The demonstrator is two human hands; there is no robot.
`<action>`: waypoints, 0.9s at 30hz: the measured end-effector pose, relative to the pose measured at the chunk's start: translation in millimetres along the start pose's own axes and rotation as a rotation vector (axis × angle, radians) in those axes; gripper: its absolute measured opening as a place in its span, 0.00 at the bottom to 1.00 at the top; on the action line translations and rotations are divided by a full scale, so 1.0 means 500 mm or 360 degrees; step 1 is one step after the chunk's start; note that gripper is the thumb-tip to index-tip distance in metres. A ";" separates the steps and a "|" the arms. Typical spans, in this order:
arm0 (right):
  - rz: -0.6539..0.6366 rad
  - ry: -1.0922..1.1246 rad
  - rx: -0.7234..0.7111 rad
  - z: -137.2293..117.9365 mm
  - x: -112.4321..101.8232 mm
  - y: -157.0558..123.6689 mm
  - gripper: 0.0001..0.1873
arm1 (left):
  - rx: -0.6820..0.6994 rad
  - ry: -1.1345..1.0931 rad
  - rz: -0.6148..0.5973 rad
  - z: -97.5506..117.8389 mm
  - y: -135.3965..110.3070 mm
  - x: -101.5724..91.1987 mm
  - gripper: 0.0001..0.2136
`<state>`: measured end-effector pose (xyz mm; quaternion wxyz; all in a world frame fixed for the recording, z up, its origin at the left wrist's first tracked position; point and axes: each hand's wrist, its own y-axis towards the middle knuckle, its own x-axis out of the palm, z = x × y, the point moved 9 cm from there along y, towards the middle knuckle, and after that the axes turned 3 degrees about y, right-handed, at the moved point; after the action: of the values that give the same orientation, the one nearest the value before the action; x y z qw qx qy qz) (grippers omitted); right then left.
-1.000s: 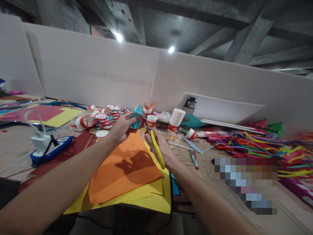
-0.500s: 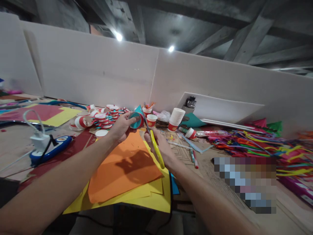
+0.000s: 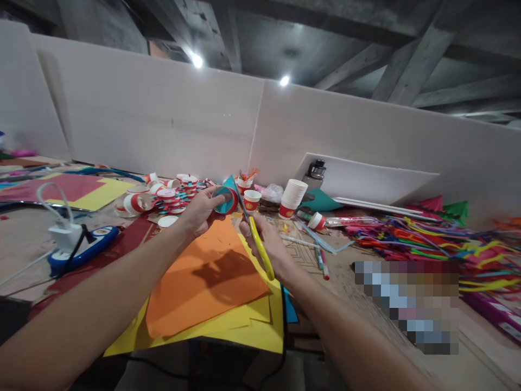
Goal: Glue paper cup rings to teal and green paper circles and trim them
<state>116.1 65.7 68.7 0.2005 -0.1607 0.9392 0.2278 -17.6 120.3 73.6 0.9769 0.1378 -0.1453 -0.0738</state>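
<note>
My left hand (image 3: 202, 212) is closed on a red paper cup piece (image 3: 235, 203) with teal paper (image 3: 223, 200) in its round opening. A pointed bit of the teal paper sticks up above the rim. In my right hand (image 3: 266, 241) is a pair of scissors (image 3: 256, 239) with yellow handles, my fingers wrapped round them. Its blades point up and lie against the right side of the cup piece; whether they touch the paper, I cannot tell. Below both hands lies a sheet of orange paper (image 3: 203, 282) on yellow paper (image 3: 277, 326).
Cut cup pieces (image 3: 166, 198) are heaped at the back left. A cup (image 3: 252, 200) and a cup stack (image 3: 292, 198) stand behind my right hand. Colourful pipe cleaners (image 3: 427, 244) spread to the right. A blue power strip (image 3: 85, 250) lies left; a white board (image 3: 163, 114) stands behind.
The cup piece has turned a little in my left hand, its opening now facing me slightly more. The scissors are almost where they were.
</note>
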 end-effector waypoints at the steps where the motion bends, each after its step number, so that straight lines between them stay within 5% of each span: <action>1: -0.0002 -0.0002 0.0000 0.001 0.000 0.000 0.16 | 0.0001 0.0009 -0.0002 0.001 0.001 -0.001 0.12; 20: 0.0047 -0.0055 -0.0082 -0.029 -0.005 -0.008 0.14 | -0.0015 0.0145 -0.0102 0.002 0.000 0.002 0.13; 27: 0.0013 -0.0257 -0.0115 -0.003 -0.010 0.005 0.16 | -0.0018 0.0237 -0.0168 0.005 0.005 -0.004 0.11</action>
<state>119.0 68.4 72.9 0.2687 -0.1453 0.9118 0.2746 -19.9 122.2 76.2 0.9805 0.1450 -0.0644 -0.1156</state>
